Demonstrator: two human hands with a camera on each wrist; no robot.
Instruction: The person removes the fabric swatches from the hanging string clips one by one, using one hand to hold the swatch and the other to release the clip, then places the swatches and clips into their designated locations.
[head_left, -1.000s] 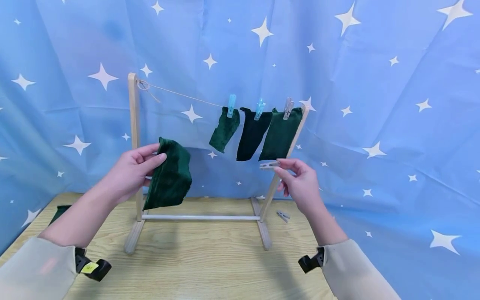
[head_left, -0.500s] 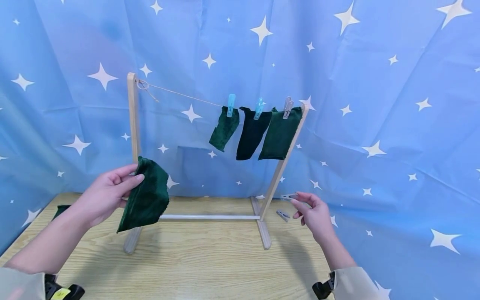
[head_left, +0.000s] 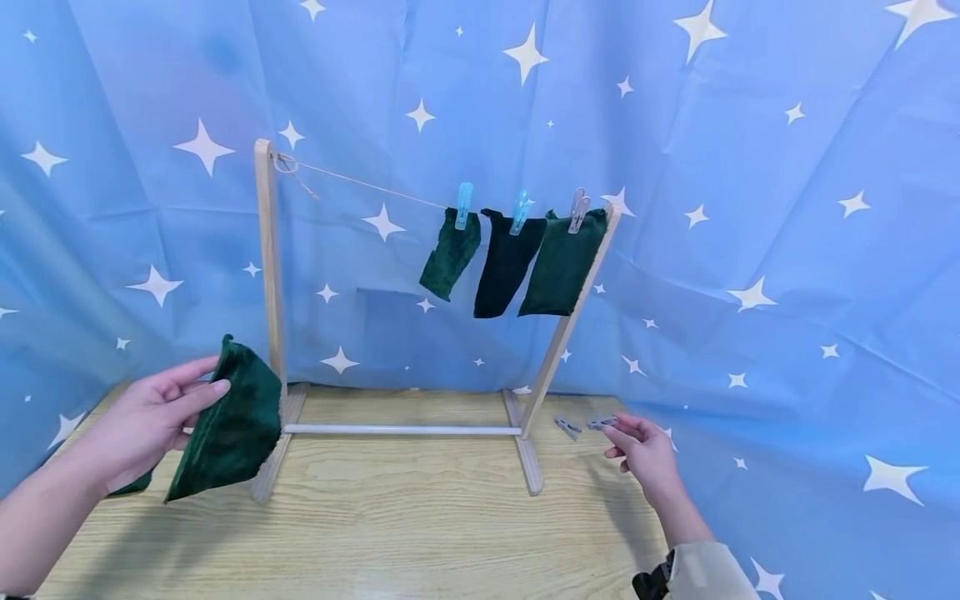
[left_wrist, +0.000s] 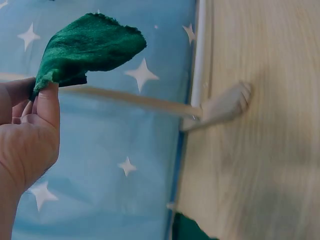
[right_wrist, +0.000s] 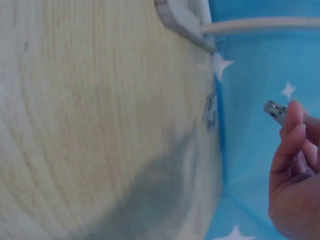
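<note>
A dark green cloth (head_left: pixel 236 425) is pinched between the thumb and fingers of my left hand (head_left: pixel 153 421), in front of the rack's left post. In the left wrist view the cloth (left_wrist: pixel 90 47) hangs off to one side of the fingertips. My right hand (head_left: pixel 648 467) pinches a grey clothespin (head_left: pixel 601 423) low over the table's right side; the right wrist view shows its tip (right_wrist: pixel 274 111) poking out past the fingers. Close by, another grey clothespin (head_left: pixel 567 428) lies on the table. Three green cloths hang from the line, among them a dark middle one (head_left: pixel 506 267), each under a clothespin.
The wooden rack (head_left: pixel 267 250) stands at the back of the table (head_left: pixel 390 517), with a string (head_left: pixel 360 181) between its posts and a white bar (head_left: pixel 405 430) below. Another green cloth (head_left: pixel 135 483) lies at the left, partly behind my left hand. A starry blue curtain (head_left: pixel 675 250) hangs behind.
My left hand has moved left and down with the cloth, away from the line. My right hand has come down and to the right with the clothespin, beside the one lying on the table.
</note>
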